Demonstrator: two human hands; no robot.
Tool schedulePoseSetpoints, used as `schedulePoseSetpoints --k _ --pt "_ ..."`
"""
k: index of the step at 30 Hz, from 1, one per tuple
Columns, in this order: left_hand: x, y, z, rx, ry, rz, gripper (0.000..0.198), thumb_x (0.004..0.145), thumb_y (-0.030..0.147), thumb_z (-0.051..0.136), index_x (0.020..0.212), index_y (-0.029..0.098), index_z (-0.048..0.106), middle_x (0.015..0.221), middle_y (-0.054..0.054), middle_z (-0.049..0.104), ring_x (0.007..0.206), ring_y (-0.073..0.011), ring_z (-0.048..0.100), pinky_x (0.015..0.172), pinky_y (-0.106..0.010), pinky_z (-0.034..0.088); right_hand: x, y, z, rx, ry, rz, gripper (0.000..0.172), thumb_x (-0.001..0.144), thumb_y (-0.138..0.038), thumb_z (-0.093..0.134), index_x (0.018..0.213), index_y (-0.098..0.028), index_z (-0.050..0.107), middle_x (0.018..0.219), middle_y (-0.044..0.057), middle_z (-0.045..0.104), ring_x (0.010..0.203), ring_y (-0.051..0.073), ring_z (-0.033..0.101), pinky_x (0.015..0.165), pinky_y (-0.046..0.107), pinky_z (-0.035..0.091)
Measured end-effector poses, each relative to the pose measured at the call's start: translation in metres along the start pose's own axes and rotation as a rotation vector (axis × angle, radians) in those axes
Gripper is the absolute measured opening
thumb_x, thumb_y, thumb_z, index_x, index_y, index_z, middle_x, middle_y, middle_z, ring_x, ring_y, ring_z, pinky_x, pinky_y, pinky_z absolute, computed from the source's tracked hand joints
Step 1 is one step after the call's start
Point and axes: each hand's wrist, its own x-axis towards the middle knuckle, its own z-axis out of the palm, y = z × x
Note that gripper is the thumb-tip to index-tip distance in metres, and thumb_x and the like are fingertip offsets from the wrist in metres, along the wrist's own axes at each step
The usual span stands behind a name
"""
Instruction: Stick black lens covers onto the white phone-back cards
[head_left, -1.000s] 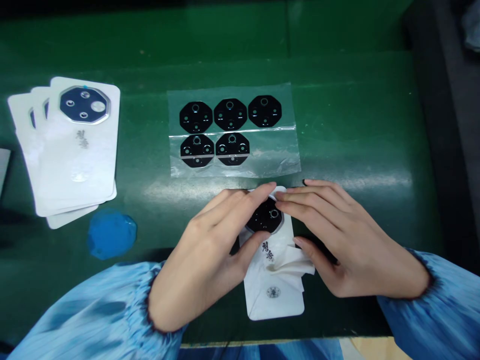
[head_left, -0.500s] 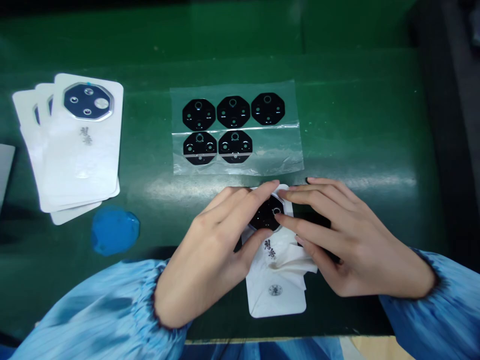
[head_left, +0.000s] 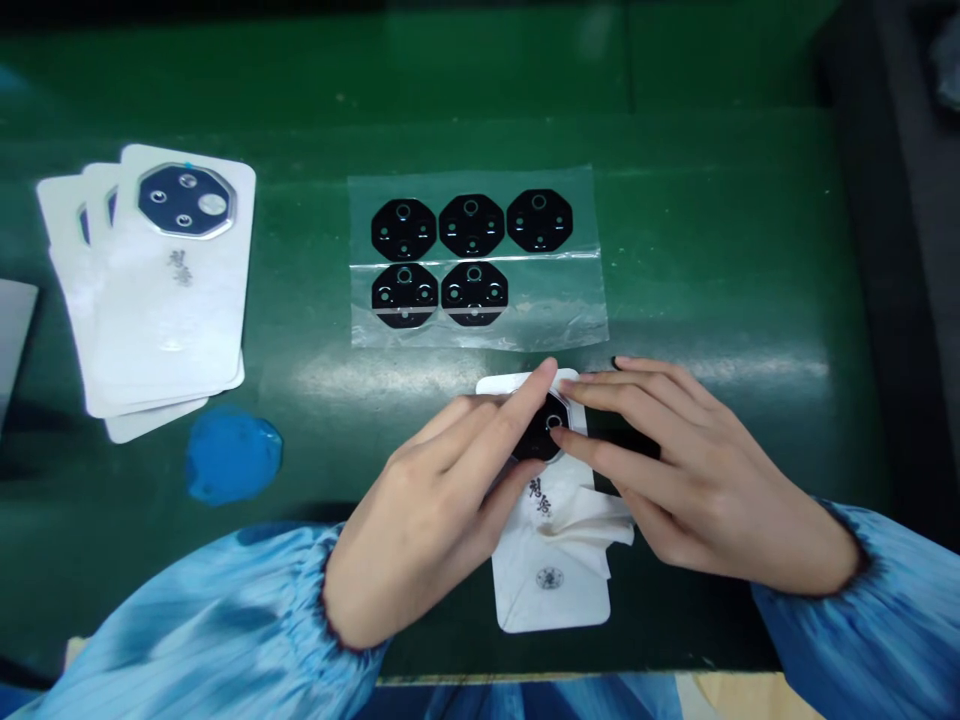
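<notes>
A white phone back panel [head_left: 517, 612] lies on the green table in front of me, with printed characters and a round emblem showing. On its upper part sits a black octagonal camera lens cover [head_left: 535, 440]. My left hand [head_left: 427, 530] spans that cover, index finger across its upper side and thumb at its lower edge, hiding the left portion. From the right, my right hand [head_left: 697, 490] reaches in with fingers stretched out. One fingertip touches the cover near its ring; another rests at the upper right edge. Below them, a crumpled white wipe or film [head_left: 589, 515] lies over the panel's right side.
Several black lens covers [head_left: 472, 225] lie on a clear plastic sheet [head_left: 555, 300] beyond my hands. White panels [head_left: 176, 330] with dark octagonal camera areas are stacked at left. A translucent blue lump [head_left: 234, 455] lies below the stack. The table's edge [head_left: 570, 678] runs near me.
My left index finger has tilted and slid slightly, covering more of the lens cover and exposing the panel's upper left corner. The right fingers have barely moved. The whole view has shifted slightly.
</notes>
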Motion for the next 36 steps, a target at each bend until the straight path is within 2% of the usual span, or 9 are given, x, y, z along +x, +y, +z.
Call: schedulePoseSetpoints --k 3,6,8,15,21,26,31,34,36 --pt "-0.003 -0.005 -0.001 -0.001 -0.017 0.038 0.065 0.09 0.014 0.062 0.147 0.006 0.032 0.128 -0.012 0.061 0.111 -0.0146 0.056 0.099 -0.024 0.045 0.0 -0.001 -0.001 -0.041 -0.012 -0.019 0.038 0.084 -0.008 0.048 0.119 -0.013 0.062 0.13 0.019 0.054 0.125 0.031 0.048 0.107 0.056 0.038" --pt "-0.004 -0.015 -0.004 0.003 -0.037 0.062 0.069 0.088 0.028 0.067 0.144 0.005 0.035 0.138 -0.014 0.054 0.128 -0.0179 0.047 0.11 -0.029 0.038 0.001 -0.003 -0.003 -0.091 -0.049 -0.018 0.041 0.084 -0.008 0.048 0.123 -0.015 0.06 0.129 0.019 0.053 0.125 0.033 0.048 0.105 0.058 0.038" --pt "-0.005 -0.023 -0.006 -0.004 -0.05 0.051 0.075 0.085 0.038 0.069 0.144 0.005 0.035 0.139 -0.015 0.053 0.132 -0.019 0.045 0.112 -0.03 0.036 0.002 -0.006 -0.003 -0.117 -0.072 -0.016 0.045 0.085 -0.008 0.047 0.127 -0.017 0.058 0.127 0.02 0.052 0.124 0.034 0.048 0.102 0.061 0.039" --pt "-0.004 -0.033 -0.005 -0.077 -0.02 0.058 0.077 0.085 0.044 0.067 0.145 0.009 0.033 0.134 -0.014 0.057 0.128 -0.0199 0.047 0.107 -0.033 0.041 0.009 -0.013 0.003 -0.251 -0.031 -0.027 0.054 0.085 -0.003 0.048 0.135 -0.021 0.051 0.118 0.02 0.052 0.119 0.037 0.05 0.092 0.063 0.045" --pt "-0.004 -0.033 -0.005 -0.12 -0.022 0.067 0.076 0.086 0.04 0.066 0.146 0.013 0.029 0.134 -0.013 0.057 0.129 -0.0227 0.047 0.105 -0.04 0.044 0.018 -0.02 0.004 -0.298 -0.029 -0.033 0.05 0.086 -0.004 0.048 0.134 -0.021 0.05 0.123 0.023 0.049 0.115 0.037 0.05 0.088 0.063 0.046" --pt "-0.004 -0.034 -0.004 -0.127 -0.013 0.071 0.074 0.088 0.039 0.065 0.147 0.016 0.027 0.133 -0.014 0.057 0.129 -0.0245 0.047 0.104 -0.043 0.045 0.022 -0.025 0.007 -0.32 -0.027 0.002 0.052 0.085 -0.004 0.049 0.134 -0.022 0.049 0.125 0.021 0.049 0.102 0.035 0.054 0.08 0.058 0.049" --pt "-0.003 -0.034 -0.004 -0.119 -0.023 0.073 0.078 0.086 0.039 0.067 0.146 0.009 0.028 0.13 -0.014 0.058 0.126 -0.0235 0.047 0.105 -0.039 0.044 0.024 -0.023 0.013 -0.311 0.013 0.03 0.05 0.084 -0.002 0.046 0.133 -0.014 0.05 0.122 0.023 0.05 0.102 0.037 0.054 0.077 0.055 0.05" --pt "-0.002 -0.033 -0.005 -0.101 -0.027 0.068 0.08 0.085 0.041 0.068 0.146 0.007 0.029 0.127 -0.014 0.058 0.121 -0.0244 0.049 0.103 -0.039 0.044 0.021 -0.02 0.007 -0.206 0.011 0.07 0.048 0.087 -0.008 0.044 0.135 -0.01 0.046 0.124 0.023 0.049 0.104 0.036 0.053 0.078 0.054 0.05" --pt "-0.002 -0.032 -0.005 -0.09 -0.035 0.052 0.08 0.085 0.043 0.067 0.146 0.008 0.028 0.127 -0.013 0.058 0.119 -0.0252 0.05 0.1 -0.04 0.045 0.015 -0.021 -0.001 -0.047 0.002 0.107 0.048 0.091 -0.022 0.049 0.136 -0.008 0.043 0.128 0.022 0.046 0.111 0.036 0.05 0.086 0.054 0.049"
